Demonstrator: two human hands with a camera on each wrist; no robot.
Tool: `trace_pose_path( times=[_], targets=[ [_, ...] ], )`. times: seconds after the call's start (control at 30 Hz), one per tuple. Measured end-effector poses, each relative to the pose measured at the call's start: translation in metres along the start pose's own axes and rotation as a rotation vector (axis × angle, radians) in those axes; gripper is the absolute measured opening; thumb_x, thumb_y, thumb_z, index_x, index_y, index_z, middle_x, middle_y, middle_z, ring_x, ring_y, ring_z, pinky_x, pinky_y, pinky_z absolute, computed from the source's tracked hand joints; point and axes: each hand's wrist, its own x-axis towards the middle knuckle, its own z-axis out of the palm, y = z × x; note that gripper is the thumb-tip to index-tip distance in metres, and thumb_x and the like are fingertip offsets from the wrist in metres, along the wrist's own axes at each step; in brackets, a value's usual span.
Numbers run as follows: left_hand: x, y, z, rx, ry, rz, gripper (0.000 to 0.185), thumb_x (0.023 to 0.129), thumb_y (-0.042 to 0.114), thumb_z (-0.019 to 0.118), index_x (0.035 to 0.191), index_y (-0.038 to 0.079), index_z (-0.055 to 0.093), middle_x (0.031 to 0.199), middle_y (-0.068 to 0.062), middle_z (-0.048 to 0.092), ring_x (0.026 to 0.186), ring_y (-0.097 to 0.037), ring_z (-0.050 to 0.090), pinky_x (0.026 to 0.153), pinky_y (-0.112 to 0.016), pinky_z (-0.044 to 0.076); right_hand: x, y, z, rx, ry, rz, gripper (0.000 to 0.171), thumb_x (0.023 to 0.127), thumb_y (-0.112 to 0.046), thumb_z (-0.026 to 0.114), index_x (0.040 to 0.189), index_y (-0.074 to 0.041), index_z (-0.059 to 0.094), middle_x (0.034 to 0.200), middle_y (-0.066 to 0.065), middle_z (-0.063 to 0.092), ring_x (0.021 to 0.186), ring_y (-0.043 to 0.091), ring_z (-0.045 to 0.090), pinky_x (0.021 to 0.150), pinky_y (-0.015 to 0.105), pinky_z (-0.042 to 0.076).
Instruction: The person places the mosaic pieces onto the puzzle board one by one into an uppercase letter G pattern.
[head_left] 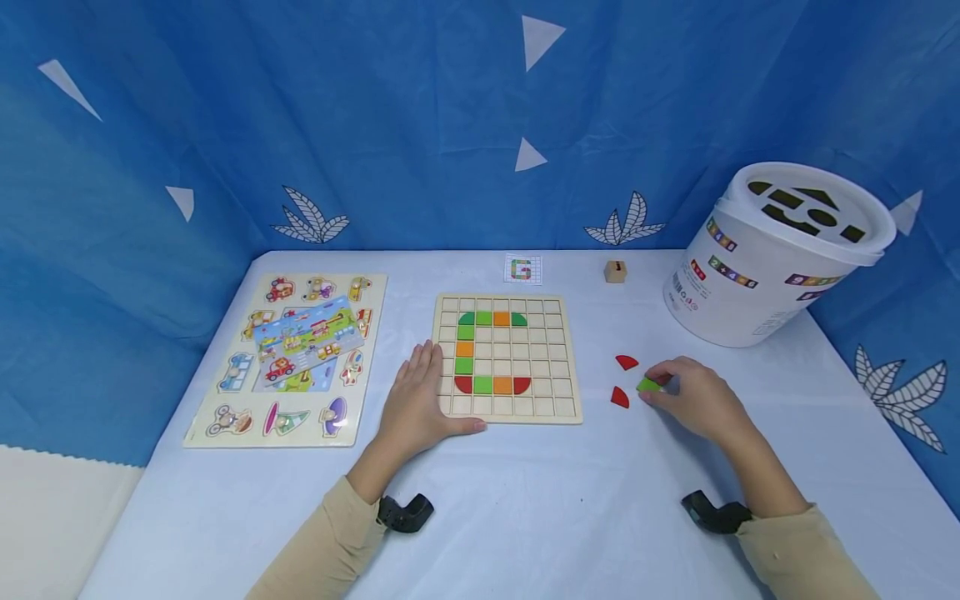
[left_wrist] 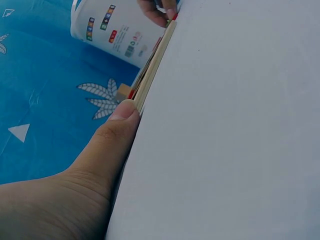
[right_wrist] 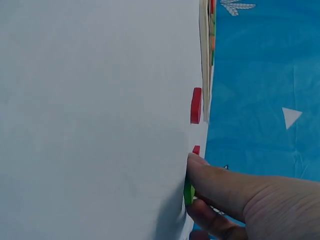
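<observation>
A wooden grid board (head_left: 551, 354) lies on the table, with green, orange and red pieces set in its cells in a C shape. My left hand (head_left: 416, 408) rests at its near left corner, fingers straight along the left side and thumb along the front edge. To the right of the board, my right hand (head_left: 701, 402) pinches a green tile (head_left: 647, 385) between thumb and fingers, at the tabletop. Two red quarter-round pieces (head_left: 619, 397) lie between that hand and the board. In the right wrist view the green tile (right_wrist: 188, 191) stands partly behind the thumb.
A small pattern card (head_left: 522, 269) and a wooden cube (head_left: 615, 272) sit behind the board. At the back right stands a white bucket (head_left: 693, 292) with shaped holes in its lid. On the left lies a knob puzzle board (head_left: 198, 435) with picture cards (head_left: 307, 337) on top.
</observation>
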Motion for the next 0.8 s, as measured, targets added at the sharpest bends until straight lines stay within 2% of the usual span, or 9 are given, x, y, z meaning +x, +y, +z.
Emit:
trace_pose_path(
  times=[0.2,0.33,0.43,0.63,0.8],
  targets=[
    [0.001,0.000,0.000,0.007,0.008,0.004,0.140,0.059,0.077,0.078,0.158,0.000,0.015,0.168,-0.014,0.011,0.157,-0.028,0.005,0.127,-0.047,0.007,0.005,0.001,-0.001,0.041,-0.038,-0.034,0.028,0.087,-0.016,0.076,0.112,-0.013,0.062,0.108,0.012,0.063,0.093,0.026,0.056,0.072,0.032,0.053],
    [0.001,0.000,0.000,0.013,0.007,0.006,0.140,0.059,0.077,0.078,0.158,0.000,0.014,0.168,-0.014,0.011,0.157,-0.028,0.005,0.127,-0.048,0.008,0.011,-0.008,0.001,0.064,-0.025,-0.062,0.024,0.090,-0.013,0.072,0.112,-0.015,0.061,0.106,0.011,0.063,0.093,0.025,0.057,0.072,0.031,0.053],
    [0.001,-0.001,0.000,0.015,0.009,0.007,0.141,0.059,0.078,0.078,0.158,0.000,0.014,0.168,-0.014,0.011,0.157,-0.028,0.005,0.127,-0.048,0.008,0.018,-0.021,0.005,0.107,-0.023,-0.097,0.022,0.092,-0.013,0.070,0.112,-0.015,0.062,0.103,0.009,0.062,0.088,0.025,0.056,0.070,0.030,0.052],
    [0.001,-0.001,0.000,0.014,0.011,0.006,0.141,0.059,0.078,0.078,0.158,0.001,0.014,0.168,-0.014,0.010,0.157,-0.028,0.005,0.127,-0.048,0.008,0.034,-0.057,0.019,0.194,-0.052,-0.165,0.020,0.093,-0.015,0.070,0.111,-0.016,0.062,0.101,0.007,0.064,0.072,0.021,0.053,0.057,0.029,0.050],
    [0.000,0.000,0.000,0.011,0.001,0.002,0.140,0.059,0.078,0.077,0.158,0.001,0.013,0.168,-0.014,0.010,0.157,-0.028,0.004,0.127,-0.047,0.008,0.043,-0.089,0.035,0.219,-0.066,-0.203,0.019,0.092,-0.017,0.072,0.109,-0.019,0.063,0.098,0.003,0.065,0.072,0.020,0.052,0.062,0.029,0.048]
  ],
)
